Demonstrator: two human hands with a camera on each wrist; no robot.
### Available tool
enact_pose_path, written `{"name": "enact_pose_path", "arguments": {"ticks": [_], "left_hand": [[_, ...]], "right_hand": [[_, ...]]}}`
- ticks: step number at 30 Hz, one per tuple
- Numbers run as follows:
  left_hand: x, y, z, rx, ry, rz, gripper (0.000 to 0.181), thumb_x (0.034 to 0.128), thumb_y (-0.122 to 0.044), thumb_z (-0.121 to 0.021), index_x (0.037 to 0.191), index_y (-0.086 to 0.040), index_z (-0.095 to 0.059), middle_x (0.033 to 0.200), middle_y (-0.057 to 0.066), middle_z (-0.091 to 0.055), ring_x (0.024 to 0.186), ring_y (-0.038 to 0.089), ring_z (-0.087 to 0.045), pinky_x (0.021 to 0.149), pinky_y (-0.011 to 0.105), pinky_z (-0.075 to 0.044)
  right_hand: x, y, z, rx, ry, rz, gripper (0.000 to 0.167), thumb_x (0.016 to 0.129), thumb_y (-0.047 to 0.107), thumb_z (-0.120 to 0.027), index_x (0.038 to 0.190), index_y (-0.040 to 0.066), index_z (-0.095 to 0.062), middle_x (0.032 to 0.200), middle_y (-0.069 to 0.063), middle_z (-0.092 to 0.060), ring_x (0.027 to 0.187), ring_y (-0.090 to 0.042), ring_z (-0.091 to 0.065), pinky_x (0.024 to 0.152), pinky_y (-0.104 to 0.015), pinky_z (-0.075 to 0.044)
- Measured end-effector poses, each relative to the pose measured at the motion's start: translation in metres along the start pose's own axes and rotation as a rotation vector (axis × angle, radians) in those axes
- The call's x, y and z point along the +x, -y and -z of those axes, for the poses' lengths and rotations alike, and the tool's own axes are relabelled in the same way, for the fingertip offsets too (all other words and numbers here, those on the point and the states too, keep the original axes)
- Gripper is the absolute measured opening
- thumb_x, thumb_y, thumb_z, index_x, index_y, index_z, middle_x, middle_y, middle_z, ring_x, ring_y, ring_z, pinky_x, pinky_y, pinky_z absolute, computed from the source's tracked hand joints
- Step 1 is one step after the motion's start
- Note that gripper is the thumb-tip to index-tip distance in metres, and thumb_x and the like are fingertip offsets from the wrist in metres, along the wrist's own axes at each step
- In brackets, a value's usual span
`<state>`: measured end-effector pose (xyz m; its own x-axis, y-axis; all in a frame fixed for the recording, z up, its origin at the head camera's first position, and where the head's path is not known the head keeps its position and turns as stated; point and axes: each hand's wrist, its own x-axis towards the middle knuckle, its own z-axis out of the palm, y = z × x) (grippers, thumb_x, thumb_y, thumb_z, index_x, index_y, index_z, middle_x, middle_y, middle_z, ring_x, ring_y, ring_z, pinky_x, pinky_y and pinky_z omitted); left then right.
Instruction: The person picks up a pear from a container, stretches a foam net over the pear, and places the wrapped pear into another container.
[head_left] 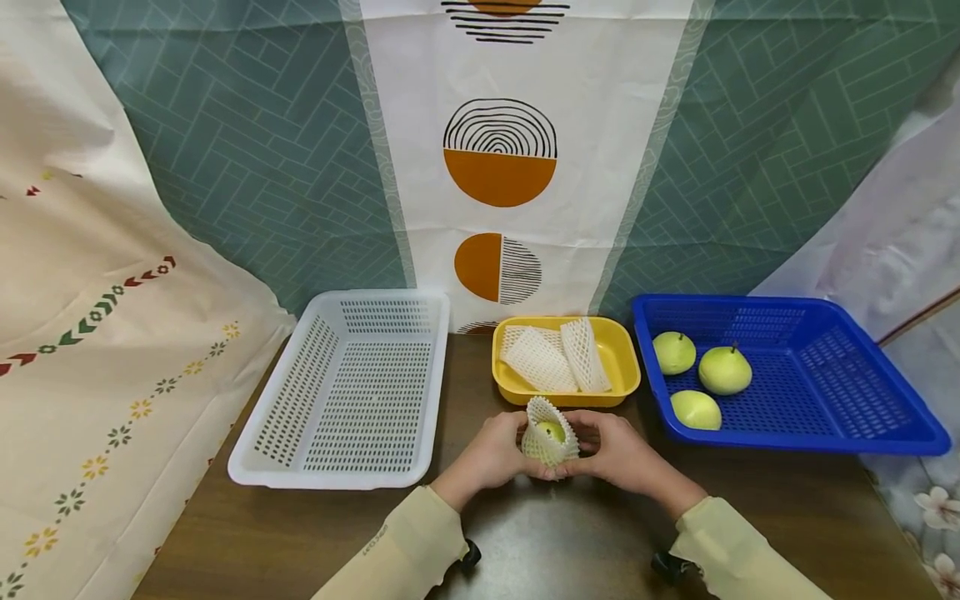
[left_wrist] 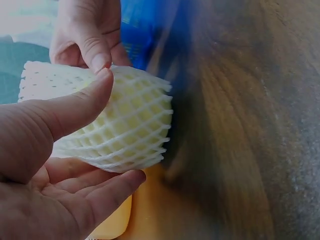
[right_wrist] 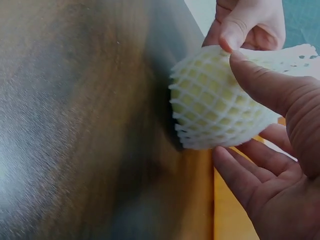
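A yellow-green pear (head_left: 551,432) sits inside a white foam net sleeve (head_left: 538,413), whose upper end stands open above the fruit. My left hand (head_left: 495,452) grips the sleeved pear from the left, its thumb on the near side. From the right, my right hand (head_left: 611,448) holds the same pear, and the two thumbs nearly meet in front. Both wrist views show the mesh of the foam net (left_wrist: 132,117) stretched round the pear, with fingers curled beneath it. Just behind the hands, a yellow tray (head_left: 626,367) holds several more foam net sleeves (head_left: 543,358).
To the left stands a white plastic basket (head_left: 243,467) with slotted sides. On the right, a blue basket (head_left: 900,442) contains three pears (head_left: 724,370). Brown wooden table (head_left: 555,542) lies under everything, and a patterned cloth (head_left: 262,167) hangs at the back.
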<state>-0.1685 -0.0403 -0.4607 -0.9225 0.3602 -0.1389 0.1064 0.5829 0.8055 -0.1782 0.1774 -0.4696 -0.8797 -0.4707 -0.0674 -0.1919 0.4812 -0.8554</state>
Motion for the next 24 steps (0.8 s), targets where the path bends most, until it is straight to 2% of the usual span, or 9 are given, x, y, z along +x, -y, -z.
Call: {"name": "enact_pose_path", "arguments": {"ticks": [6,10,15,21,24], "left_hand": [[0.002,0.003,-0.005,0.069,-0.019,-0.001,0.068,0.0529,-0.032,-0.091,0.112,-0.018,-0.062,0.095,-0.009,-0.065,0.085,0.007,-0.056,0.077,0.025,-0.047],[0.002,0.003,-0.005,0.065,-0.029,-0.004,0.071,0.0528,-0.031,-0.091,0.115,-0.017,-0.062,0.095,-0.008,-0.065,0.084,0.008,-0.056,0.075,0.026,-0.047],[0.002,0.001,-0.002,-0.041,-0.035,-0.027,0.064,0.0548,-0.029,-0.091,0.112,-0.016,-0.065,0.091,-0.008,-0.068,0.082,0.011,-0.061,0.069,0.023,-0.048],[0.001,-0.003,0.008,-0.264,-0.019,-0.044,0.071,0.0591,-0.026,-0.089,0.121,-0.008,-0.059,0.099,-0.001,-0.069,0.087,0.012,-0.065,0.071,0.023,-0.052],[0.001,-0.01,0.015,-0.361,-0.047,-0.066,0.069,0.0631,-0.026,-0.087,0.123,-0.009,-0.058,0.104,0.001,-0.068,0.09,0.014,-0.065,0.074,0.025,-0.054]], "right_hand": [[0.0,-0.002,-0.006,0.013,0.016,-0.021,0.079,0.061,0.035,-0.086,0.13,0.019,-0.05,0.129,-0.002,-0.056,0.116,-0.024,-0.056,0.085,-0.032,-0.053],[0.0,-0.001,-0.009,-0.011,0.015,-0.045,0.084,0.059,0.033,-0.088,0.132,0.021,-0.047,0.129,-0.001,-0.055,0.115,-0.023,-0.057,0.081,-0.029,-0.054],[0.001,0.001,-0.011,-0.057,-0.006,-0.028,0.086,0.057,0.03,-0.089,0.132,0.024,-0.046,0.12,0.004,-0.059,0.103,-0.016,-0.06,0.075,-0.025,-0.054],[-0.004,0.013,-0.006,-0.007,-0.073,-0.04,0.083,0.057,0.038,-0.088,0.128,0.022,-0.047,0.11,0.003,-0.061,0.092,-0.013,-0.063,0.072,-0.026,-0.055],[-0.006,0.023,0.002,0.003,-0.106,-0.028,0.082,0.059,0.043,-0.086,0.128,0.021,-0.046,0.108,0.002,-0.062,0.09,-0.012,-0.063,0.072,-0.026,-0.055]]}}
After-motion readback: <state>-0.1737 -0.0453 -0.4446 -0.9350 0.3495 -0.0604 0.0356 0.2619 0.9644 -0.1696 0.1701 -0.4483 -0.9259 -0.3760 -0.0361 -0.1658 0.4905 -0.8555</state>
